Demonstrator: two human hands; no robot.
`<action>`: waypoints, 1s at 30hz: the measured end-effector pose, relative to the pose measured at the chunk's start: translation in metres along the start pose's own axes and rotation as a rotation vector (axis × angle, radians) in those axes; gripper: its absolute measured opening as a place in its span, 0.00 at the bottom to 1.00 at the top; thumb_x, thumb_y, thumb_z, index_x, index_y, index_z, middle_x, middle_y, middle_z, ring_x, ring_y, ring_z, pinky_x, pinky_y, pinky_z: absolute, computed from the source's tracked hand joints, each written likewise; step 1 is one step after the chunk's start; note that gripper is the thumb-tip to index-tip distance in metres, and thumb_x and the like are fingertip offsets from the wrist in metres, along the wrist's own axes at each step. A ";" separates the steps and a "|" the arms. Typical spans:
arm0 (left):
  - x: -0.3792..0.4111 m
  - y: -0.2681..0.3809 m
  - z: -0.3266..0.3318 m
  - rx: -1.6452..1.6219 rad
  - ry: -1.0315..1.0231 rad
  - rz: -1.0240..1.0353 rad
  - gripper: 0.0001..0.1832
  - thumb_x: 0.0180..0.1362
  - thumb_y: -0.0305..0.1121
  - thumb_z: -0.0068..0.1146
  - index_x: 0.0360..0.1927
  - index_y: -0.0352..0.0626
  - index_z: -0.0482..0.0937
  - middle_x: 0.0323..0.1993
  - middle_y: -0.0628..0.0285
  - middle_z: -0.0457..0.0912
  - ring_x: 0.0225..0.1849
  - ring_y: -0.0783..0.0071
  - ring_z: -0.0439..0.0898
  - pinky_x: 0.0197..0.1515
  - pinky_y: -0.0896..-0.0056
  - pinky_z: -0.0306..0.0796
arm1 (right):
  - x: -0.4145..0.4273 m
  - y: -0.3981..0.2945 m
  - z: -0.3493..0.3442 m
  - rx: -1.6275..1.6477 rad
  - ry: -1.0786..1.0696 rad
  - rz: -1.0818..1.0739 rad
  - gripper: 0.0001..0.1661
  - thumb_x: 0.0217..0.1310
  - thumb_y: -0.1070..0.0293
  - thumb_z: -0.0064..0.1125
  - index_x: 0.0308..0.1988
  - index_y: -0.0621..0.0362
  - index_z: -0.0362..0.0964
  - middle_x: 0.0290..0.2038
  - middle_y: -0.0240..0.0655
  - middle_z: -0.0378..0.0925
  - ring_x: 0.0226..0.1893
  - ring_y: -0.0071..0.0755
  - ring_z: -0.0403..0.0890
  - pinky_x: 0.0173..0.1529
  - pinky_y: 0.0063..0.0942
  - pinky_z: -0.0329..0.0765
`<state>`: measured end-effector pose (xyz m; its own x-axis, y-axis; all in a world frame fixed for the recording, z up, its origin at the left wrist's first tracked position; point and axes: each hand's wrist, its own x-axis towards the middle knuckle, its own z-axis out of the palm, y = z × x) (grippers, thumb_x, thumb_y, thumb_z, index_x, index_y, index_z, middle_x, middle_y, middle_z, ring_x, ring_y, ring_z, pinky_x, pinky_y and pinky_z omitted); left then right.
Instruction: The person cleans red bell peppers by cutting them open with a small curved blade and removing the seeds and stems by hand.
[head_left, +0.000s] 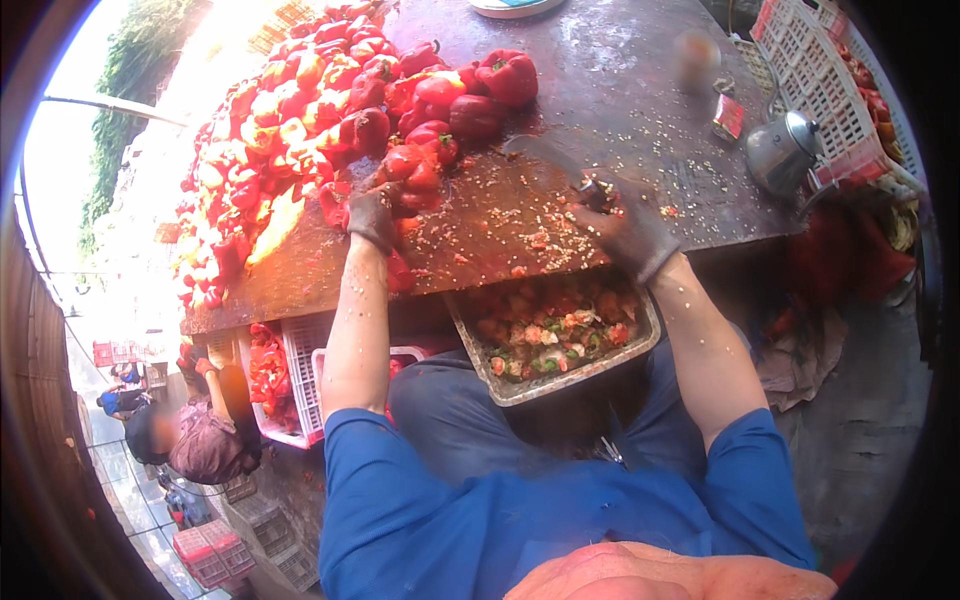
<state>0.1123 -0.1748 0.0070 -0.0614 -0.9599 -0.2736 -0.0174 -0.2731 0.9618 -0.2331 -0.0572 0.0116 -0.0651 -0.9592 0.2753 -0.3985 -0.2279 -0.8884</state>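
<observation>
My left hand (373, 216), in a dark glove, grips a slightly blurred red bell pepper (411, 166) at the edge of a big pepper pile (322, 97). In my gloved right hand (634, 221) is a knife, its curved blade (547, 152) pointing left above the wooden table (480, 255). Pale seeds and red scraps are scattered between and around both hands. Below the table's front edge, a tray (566, 386) over my lap holds green stem pieces, seedy cores and red bits.
A metal kettle (780, 154) and a small red packet (727, 118) stand on the right side. Beyond them is a plastic crate (821, 90). Under the table at left, another crate (304, 382) contains red pepper pieces. A person (210, 442) works at far left.
</observation>
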 end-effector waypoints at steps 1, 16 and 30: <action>-0.015 -0.004 0.013 -0.107 -0.092 -0.012 0.24 0.59 0.26 0.49 0.61 0.40 0.74 0.47 0.60 0.82 0.39 0.68 0.83 0.40 0.68 0.79 | -0.003 0.002 0.005 0.042 0.005 0.003 0.15 0.51 0.67 0.67 0.41 0.57 0.77 0.26 0.40 0.80 0.29 0.39 0.82 0.37 0.36 0.77; -0.127 -0.010 0.137 -0.396 -0.371 -0.118 0.20 0.61 0.28 0.51 0.57 0.33 0.75 0.48 0.57 0.82 0.45 0.67 0.83 0.49 0.63 0.79 | -0.009 0.003 0.022 0.300 -0.359 0.289 0.26 0.45 0.55 0.71 0.42 0.62 0.81 0.33 0.37 0.85 0.34 0.27 0.82 0.42 0.30 0.77; -0.110 -0.006 0.128 -0.107 -0.295 -0.096 0.19 0.55 0.28 0.58 0.52 0.36 0.78 0.41 0.59 0.84 0.38 0.74 0.81 0.40 0.76 0.74 | -0.006 0.012 0.012 1.076 -0.516 0.636 0.12 0.61 0.68 0.62 0.44 0.62 0.77 0.38 0.35 0.83 0.35 0.24 0.83 0.38 0.24 0.82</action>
<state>-0.0090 -0.0593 0.0315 -0.3509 -0.8741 -0.3359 0.0675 -0.3813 0.9220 -0.2266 -0.0563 -0.0056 0.4747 -0.8453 -0.2453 0.4954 0.4870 -0.7193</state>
